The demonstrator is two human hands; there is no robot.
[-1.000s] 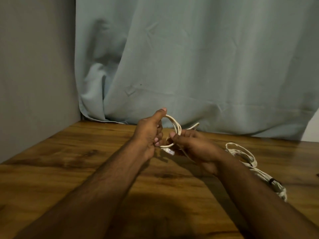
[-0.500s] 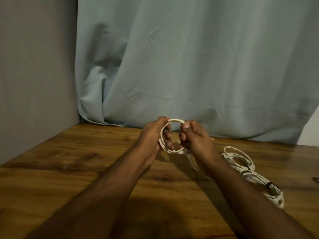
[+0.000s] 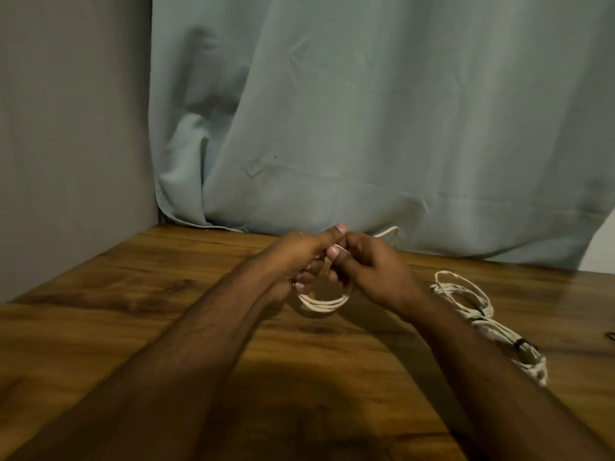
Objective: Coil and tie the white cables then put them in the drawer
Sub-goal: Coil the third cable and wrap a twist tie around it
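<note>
A small coil of white cable [image 3: 324, 302] hangs between my two hands above the wooden table [image 3: 133, 294]. My left hand [image 3: 299, 257] grips the coil's left side, thumb raised on top. My right hand [image 3: 369, 264] pinches the coil's right side, thumb against my left thumb. A loose cable end [image 3: 389, 231] sticks out behind my right hand. The coil's top is hidden by my fingers. A second white cable bundle [image 3: 466, 301] with a dark tie lies on the table to the right. No drawer is in view.
A pale blue curtain [image 3: 366, 128] hangs along the table's far edge. A grey wall [image 3: 66, 128] closes the left side. A small dark object [image 3: 610, 336] shows at the right frame edge.
My hands have drawn together and the coil has dropped below my fingers. A loose cable end now sticks out behind my right hand.
</note>
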